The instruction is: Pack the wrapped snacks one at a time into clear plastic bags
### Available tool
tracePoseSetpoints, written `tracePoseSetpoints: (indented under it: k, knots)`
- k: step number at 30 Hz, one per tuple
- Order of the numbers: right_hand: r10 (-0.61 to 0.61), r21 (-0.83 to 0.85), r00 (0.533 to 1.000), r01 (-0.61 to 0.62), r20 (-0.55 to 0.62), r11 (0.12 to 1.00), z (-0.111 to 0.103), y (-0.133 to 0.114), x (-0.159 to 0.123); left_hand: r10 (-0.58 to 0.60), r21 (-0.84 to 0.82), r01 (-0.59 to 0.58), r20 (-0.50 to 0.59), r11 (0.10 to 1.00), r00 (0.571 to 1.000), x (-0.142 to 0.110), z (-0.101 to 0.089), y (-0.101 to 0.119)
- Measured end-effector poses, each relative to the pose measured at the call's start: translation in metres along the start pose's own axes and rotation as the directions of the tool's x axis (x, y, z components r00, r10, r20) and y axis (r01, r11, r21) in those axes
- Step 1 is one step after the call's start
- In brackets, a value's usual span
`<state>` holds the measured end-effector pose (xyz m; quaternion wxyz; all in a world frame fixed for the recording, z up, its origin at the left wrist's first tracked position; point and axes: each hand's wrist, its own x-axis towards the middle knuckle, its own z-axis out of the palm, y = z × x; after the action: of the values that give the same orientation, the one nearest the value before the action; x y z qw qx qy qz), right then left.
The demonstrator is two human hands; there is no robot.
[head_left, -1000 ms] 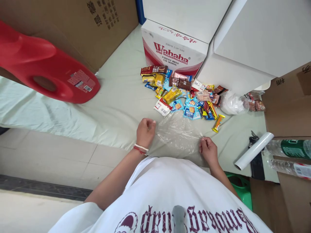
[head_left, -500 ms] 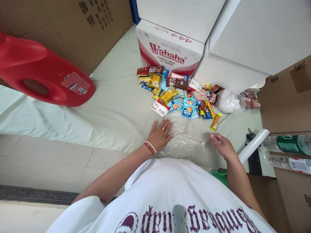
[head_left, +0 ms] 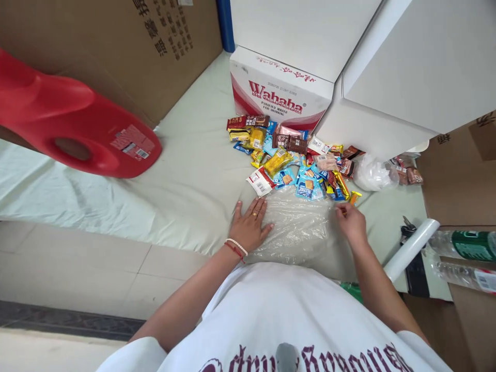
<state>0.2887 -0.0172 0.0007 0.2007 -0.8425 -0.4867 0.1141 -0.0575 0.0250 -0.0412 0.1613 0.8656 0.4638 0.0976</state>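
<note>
A transparent bag [head_left: 300, 230] lay at the table's [head_left: 189, 175] near edge, wrapped snacks [head_left: 277, 164] outside it, just beyond. The left hand [head_left: 248, 227], fingers spread, gripping nothing, rested flat on its left side, apparently anchoring it; the right hand's [head_left: 352, 222] fingers pinched its far right corner, presumably for tension.

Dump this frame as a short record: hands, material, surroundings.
left hand: spread flat at left edge of clear plastic
right hand: curled at its right edge; grip unclear
surface: pale cloth
beyond plastic: heap of wrapped snacks
behind snacks: Wahaha box
far left: red jug
right: white roll, two bottles
</note>
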Motion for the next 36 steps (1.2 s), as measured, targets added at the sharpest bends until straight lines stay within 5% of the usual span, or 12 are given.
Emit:
tracePoseSetpoints:
  k: [3,6,10,13,18,21,24,28,31,33,36]
  knots:
    - [-0.329,-0.134,0.944,0.331,0.041,0.934,-0.012,-0.042,0.026,0.005,-0.007,-0.005,0.001,1.000,1.000,0.001,0.000,0.001]
    - [-0.579,-0.174,0.785,0.616,0.221,0.768,0.006,-0.111,0.059,0.016,0.002,-0.016,0.018,1.000,1.000,0.002,-0.002,0.000]
    - [-0.626,-0.264,0.639,0.763,0.447,0.590,0.039,-0.186,0.096,0.004,0.051,-0.006,0.029,0.999,1.000,0.002,-0.002,0.000]
    - [-0.577,-0.345,0.647,0.759,0.499,0.552,0.040,-0.204,0.103,-0.021,0.088,0.020,0.003,0.996,1.000,0.001,0.002,0.001]
    - [-0.522,-0.422,0.812,0.582,0.260,0.695,-0.003,-0.166,0.068,-0.029,0.076,0.031,-0.027,0.997,0.999,0.001,0.006,0.002]
    - [-0.516,-0.326,0.846,0.529,0.132,0.783,-0.023,-0.128,0.021,-0.026,0.043,0.027,-0.024,0.999,0.999,0.001,0.005,0.002]
    - [-0.499,-0.250,0.853,0.522,0.153,0.816,-0.013,-0.104,-0.032,-0.029,0.007,0.029,-0.021,1.000,0.999,0.003,0.005,0.001]
    - [-0.333,-0.320,0.882,0.438,0.335,0.840,0.023,-0.097,-0.076,-0.026,-0.025,0.025,-0.049,0.999,0.998,0.002,0.001,0.000]
    - [-0.327,-0.246,0.871,0.430,0.368,0.869,0.026,-0.085,-0.086,0.031,-0.019,-0.035,-0.160,0.999,0.987,-0.014,-0.011,-0.007]
    - [-0.452,-0.074,0.834,0.497,0.316,0.865,0.007,-0.067,-0.089,0.200,-0.034,-0.212,-0.212,0.977,0.957,-0.033,-0.019,-0.015]
    - [-0.669,0.201,0.646,0.647,0.367,0.735,-0.027,-0.032,-0.101,0.463,-0.121,-0.481,-0.154,0.868,0.873,-0.063,-0.026,-0.028]
